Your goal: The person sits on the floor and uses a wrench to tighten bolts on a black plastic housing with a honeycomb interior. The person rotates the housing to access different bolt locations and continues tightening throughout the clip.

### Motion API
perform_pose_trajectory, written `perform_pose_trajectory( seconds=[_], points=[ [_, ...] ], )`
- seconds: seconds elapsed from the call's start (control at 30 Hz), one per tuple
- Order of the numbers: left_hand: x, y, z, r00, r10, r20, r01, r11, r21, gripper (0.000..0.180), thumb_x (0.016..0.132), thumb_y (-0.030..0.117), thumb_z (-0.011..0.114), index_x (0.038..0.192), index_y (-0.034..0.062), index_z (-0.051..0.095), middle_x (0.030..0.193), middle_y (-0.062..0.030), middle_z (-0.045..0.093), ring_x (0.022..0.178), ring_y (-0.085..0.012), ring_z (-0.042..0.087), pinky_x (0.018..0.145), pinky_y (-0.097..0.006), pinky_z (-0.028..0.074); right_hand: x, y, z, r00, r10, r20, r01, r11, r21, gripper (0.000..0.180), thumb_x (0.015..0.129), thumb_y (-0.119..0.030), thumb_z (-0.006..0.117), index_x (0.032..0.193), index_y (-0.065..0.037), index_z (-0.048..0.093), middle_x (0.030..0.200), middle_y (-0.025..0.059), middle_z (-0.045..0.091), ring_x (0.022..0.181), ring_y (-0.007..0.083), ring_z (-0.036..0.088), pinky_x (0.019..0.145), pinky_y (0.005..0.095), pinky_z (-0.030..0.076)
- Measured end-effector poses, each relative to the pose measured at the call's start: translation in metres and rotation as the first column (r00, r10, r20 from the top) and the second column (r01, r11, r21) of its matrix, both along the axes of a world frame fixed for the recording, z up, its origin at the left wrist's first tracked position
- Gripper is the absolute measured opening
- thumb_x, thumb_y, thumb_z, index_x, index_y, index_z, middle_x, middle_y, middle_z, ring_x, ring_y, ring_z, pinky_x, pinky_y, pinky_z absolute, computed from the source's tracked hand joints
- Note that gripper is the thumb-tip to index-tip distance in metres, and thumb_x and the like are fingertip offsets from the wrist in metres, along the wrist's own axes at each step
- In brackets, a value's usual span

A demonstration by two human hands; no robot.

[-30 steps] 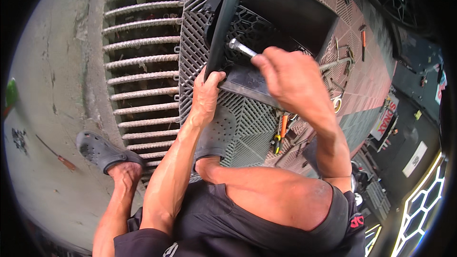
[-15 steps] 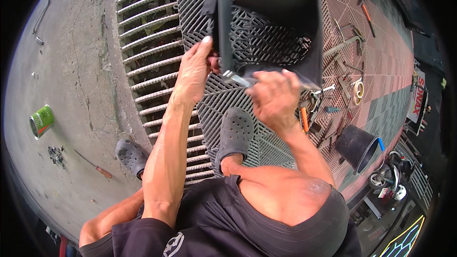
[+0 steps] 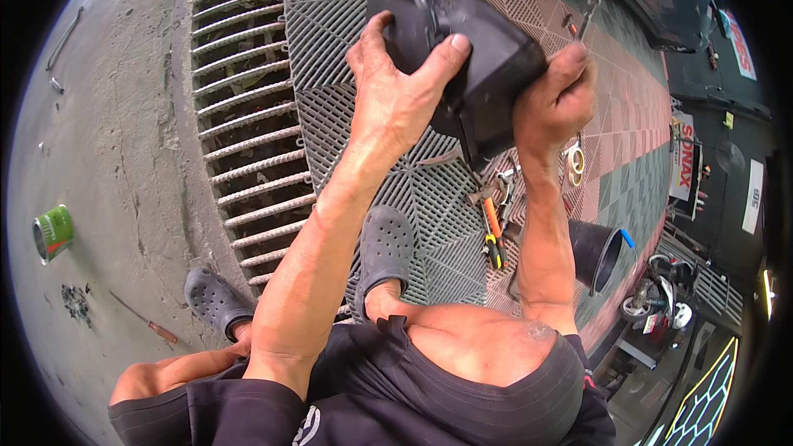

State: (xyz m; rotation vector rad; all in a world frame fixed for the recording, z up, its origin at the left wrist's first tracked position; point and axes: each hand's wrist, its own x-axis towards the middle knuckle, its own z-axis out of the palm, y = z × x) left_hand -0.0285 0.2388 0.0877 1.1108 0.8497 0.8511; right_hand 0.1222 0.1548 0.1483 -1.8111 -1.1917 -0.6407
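A black plastic housing [image 3: 487, 58], box-shaped, is held up off the floor and tilted, its closed outer side towards me. My left hand [image 3: 396, 91] grips its left end, with the thumb pressed on the near face and the fingers around the edge. My right hand [image 3: 555, 99] is closed in a fist around a metal wrench [image 3: 588, 15], whose ring end sticks up above the fist. That fist is against or just beside the housing's right end; whether it touches, I cannot tell.
Below the housing lie pliers with orange and yellow handles [image 3: 494, 231] among other tools. A tape roll [image 3: 576, 163] and a black bucket [image 3: 596, 256] are to the right. Leftward are a metal floor grate [image 3: 248, 116], a green can [image 3: 54, 234] and a screwdriver [image 3: 157, 330].
The housing has turned over, from its open hollow facing me to its outer side. My right hand has moved up and right with the wrench, away from my left hand.
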Motion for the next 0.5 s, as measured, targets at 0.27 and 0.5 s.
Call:
perform_pose_trajectory(
  seconds=[0.27, 0.5],
  points=[
    [-0.016, 0.001, 0.026, 0.943, -0.095, 0.318, 0.160, 0.970, -0.183, 0.108, 0.097, 0.045, 0.087, 0.167, -0.0119, 0.028, 0.114, -0.0227, 0.069, 0.077, -0.0166, 0.074, 0.060, -0.029, 0.062, 0.007, 0.016, 0.025, 0.973, -0.123, -0.193, 0.104, 0.989, -0.107, 0.058, 0.119, -0.044, 0.051, 0.086, 0.002, 0.061, 0.067, 0.0099, 0.058, 0.060, 0.0239, 0.052, 0.063, 0.0419, 0.047],
    [-0.022, -0.002, 0.026, 0.977, -0.026, 0.213, 0.084, 0.959, -0.272, 0.090, 0.100, 0.031, 0.084, 0.160, -0.0161, 0.036, 0.089, -0.0102, 0.066, 0.061, -0.0103, 0.063, 0.052, -0.026, 0.053, -0.004, 0.012, 0.007, 0.967, -0.098, -0.235, 0.058, 0.983, -0.172, 0.056, 0.119, -0.044, 0.051, 0.089, 0.001, 0.064, 0.069, 0.0100, 0.061, 0.062, 0.0249, 0.058, 0.063, 0.0431, 0.050]
  ],
)
